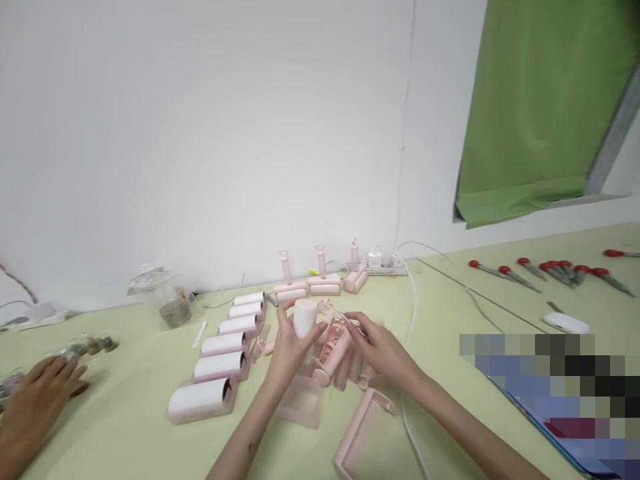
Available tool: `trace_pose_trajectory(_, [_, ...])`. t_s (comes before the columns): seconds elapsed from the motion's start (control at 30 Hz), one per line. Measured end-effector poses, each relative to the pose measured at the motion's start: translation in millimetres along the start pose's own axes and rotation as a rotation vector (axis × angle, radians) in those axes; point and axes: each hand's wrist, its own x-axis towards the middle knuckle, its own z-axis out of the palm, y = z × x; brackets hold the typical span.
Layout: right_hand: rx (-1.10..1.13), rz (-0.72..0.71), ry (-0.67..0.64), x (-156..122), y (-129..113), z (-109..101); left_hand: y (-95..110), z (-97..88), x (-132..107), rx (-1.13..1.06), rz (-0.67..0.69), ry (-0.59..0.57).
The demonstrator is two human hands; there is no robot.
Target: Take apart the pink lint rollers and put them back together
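Observation:
My left hand [289, 347] is closed around a white lint roll [305, 317], held upright above the pale green table [125, 440]. My right hand [383, 348] pinches a thin metal tool [344, 315] whose tip points at the roll. Below the hands lies a heap of pink roller parts [334, 353] and pink covers [364, 432]. A row of several finished white rolls in pink holders [220, 365] runs to the left of my left hand.
Three pink rollers with upright handles [320, 280] stand by the wall near a power strip [385, 264]. Red-handled screwdrivers [545, 271] lie far right. Another person's hand [35, 400] rests at the left edge by small items. A clear bag [167, 297] sits behind.

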Motion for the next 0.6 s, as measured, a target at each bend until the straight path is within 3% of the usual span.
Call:
trace_pose_trajectory(0.1, [0.014,-0.21,-0.138,-22,-20,9,-14,-34.3,-36,0.109,-0.011,0.002])
trace_pose_trajectory(0.2, [-0.059,-0.378,-0.248,-43,-31,23,-28,-52.2,-65,0.268,-0.019,0.024])
trace_pose_trajectory(0.33, [-0.206,-0.42,-0.226,-53,-31,36,-37,-53.9,-83,0.313,0.005,0.062])
trace_pose_trajectory(0.6, [-0.184,-0.399,-0.224,-52,-27,38,-33,-52.5,-91,0.343,-0.018,0.084])
